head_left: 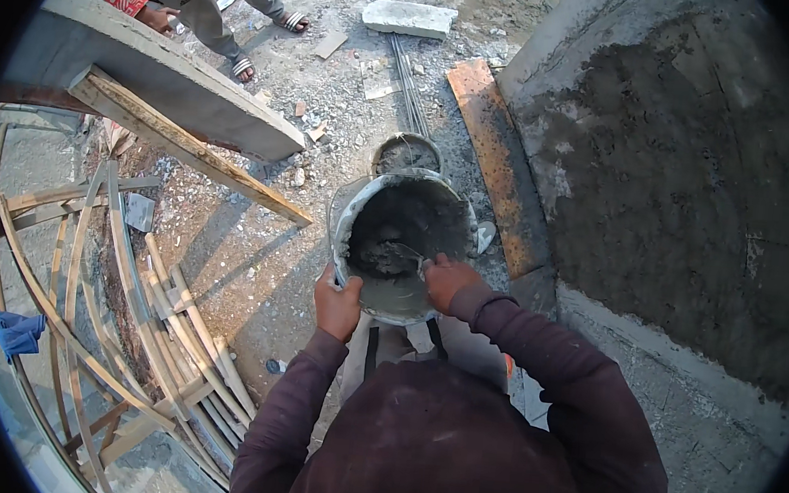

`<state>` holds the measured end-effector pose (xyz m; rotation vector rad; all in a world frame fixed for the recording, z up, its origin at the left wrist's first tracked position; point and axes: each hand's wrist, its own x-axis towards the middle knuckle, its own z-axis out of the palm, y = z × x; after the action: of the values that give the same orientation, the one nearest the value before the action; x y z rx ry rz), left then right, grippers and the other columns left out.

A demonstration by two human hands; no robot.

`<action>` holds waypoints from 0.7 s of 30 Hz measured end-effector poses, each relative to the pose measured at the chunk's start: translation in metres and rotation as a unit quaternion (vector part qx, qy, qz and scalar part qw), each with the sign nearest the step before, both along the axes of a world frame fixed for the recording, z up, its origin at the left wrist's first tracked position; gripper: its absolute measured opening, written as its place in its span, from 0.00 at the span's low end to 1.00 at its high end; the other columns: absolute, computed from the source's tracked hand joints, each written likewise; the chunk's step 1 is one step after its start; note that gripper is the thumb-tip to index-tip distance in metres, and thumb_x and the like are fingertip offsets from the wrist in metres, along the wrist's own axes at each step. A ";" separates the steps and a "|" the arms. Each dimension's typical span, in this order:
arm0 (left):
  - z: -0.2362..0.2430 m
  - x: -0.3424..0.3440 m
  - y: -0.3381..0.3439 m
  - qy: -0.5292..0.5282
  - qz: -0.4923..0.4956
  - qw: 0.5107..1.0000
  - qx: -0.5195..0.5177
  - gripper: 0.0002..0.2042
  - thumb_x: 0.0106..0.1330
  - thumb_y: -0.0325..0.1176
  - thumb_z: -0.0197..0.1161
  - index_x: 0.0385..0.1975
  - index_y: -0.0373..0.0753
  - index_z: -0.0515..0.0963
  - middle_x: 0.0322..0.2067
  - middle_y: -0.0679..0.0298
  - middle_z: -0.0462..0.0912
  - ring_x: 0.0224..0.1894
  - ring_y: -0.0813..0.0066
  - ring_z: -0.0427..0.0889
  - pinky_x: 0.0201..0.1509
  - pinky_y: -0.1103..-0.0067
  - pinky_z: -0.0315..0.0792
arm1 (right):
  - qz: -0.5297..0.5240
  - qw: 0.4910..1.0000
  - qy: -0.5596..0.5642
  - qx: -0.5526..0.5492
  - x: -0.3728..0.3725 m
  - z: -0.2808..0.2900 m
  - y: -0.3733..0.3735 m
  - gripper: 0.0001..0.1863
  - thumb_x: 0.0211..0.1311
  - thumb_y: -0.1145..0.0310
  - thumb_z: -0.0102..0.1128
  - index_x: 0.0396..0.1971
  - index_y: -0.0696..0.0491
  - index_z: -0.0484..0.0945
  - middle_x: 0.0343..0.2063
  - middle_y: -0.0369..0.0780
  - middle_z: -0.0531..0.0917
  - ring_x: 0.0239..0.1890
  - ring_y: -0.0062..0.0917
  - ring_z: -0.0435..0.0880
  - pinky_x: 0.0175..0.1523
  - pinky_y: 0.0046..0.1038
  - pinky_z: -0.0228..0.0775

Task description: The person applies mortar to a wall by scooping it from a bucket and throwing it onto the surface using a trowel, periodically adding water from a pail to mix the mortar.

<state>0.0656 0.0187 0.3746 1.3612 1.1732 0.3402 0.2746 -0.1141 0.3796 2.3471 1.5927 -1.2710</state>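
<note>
"What's the right hand (452,283) doing?"

"It's closed around the grip of a tool (417,256), a trowel by the look of it. The knuckles hide the grip, and the far end is lost in the mortar (406,212)."

"Which way does the tool point?"

"Leftward and slightly away from the body. Its long axis slants from the fist toward the middle of the bucket (396,299)."

"And the left hand (338,307)?"

"Clasped on the rim at the near left, thumb showing. It's outside the mortar, across the opening from the right."

"So which hand matters most for the mortar?"

"The right, I'd judge. It's at the near right of the opening, and the mortar lies ahead and to its left, within the tool's line. The left seems to steady the bucket."

"Where is the bucket, exactly?"

"Right in front of the torso, mouth up toward the head. What bears its weight I can't tell."

"Beyond it?"

"A small bucket (440,162) just past the far rim, then rods (409,85) running away to a pale block (410,19). To the right, a stained board (494,162) lies along the foot of a wall (687,177) with a dark, rough coat."
</note>
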 end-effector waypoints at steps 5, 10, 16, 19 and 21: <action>-0.085 -0.007 -0.004 0.039 0.032 0.998 0.027 0.20 0.63 0.30 0.64 0.52 0.22 0.78 0.39 0.48 0.86 0.43 0.60 0.85 0.52 0.68 0.76 | 0.051 0.996 -0.063 -0.046 0.020 -0.019 -0.001 0.15 0.69 0.69 0.55 0.52 0.56 0.80 0.49 0.52 0.82 0.46 0.48 0.90 0.48 0.45 0.85; -0.138 -0.005 -0.011 0.091 -0.045 0.995 -0.009 0.22 0.63 0.30 0.65 0.53 0.20 0.77 0.41 0.45 0.86 0.44 0.58 0.85 0.53 0.67 0.76 | -0.100 0.983 -0.151 0.026 0.024 -0.065 -0.022 0.15 0.67 0.70 0.59 0.52 0.55 0.79 0.43 0.48 0.81 0.42 0.44 0.90 0.46 0.43 0.86; -0.167 0.022 -0.019 0.047 -0.182 0.974 -0.129 0.20 0.66 0.22 0.59 0.58 0.25 0.76 0.45 0.57 0.85 0.44 0.67 0.83 0.52 0.73 0.77 | -0.417 0.903 0.047 -0.093 -0.062 -0.189 -0.084 0.17 0.71 0.63 0.59 0.51 0.55 0.87 0.57 0.52 0.83 0.54 0.49 0.88 0.57 0.44 0.83; -0.192 0.023 -0.032 0.100 -0.286 0.946 -0.115 0.19 0.67 0.21 0.59 0.58 0.26 0.76 0.47 0.55 0.85 0.46 0.66 0.84 0.54 0.73 0.77 | -0.501 0.858 0.108 -0.032 -0.123 -0.195 -0.159 0.19 0.69 0.57 0.62 0.50 0.55 0.86 0.55 0.53 0.84 0.51 0.50 0.88 0.57 0.45 0.81; -0.218 0.025 -0.051 0.114 -0.324 0.931 -0.123 0.19 0.67 0.21 0.59 0.58 0.26 0.76 0.48 0.55 0.86 0.47 0.66 0.84 0.55 0.72 0.77 | -0.574 0.813 0.059 0.078 -0.162 -0.216 -0.212 0.20 0.68 0.53 0.66 0.46 0.56 0.85 0.48 0.51 0.87 0.44 0.47 0.89 0.52 0.43 0.81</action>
<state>0.0910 -0.0328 0.1564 1.5002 0.8476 -0.4363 0.1129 -0.3258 0.1637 3.5118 0.0635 -1.3758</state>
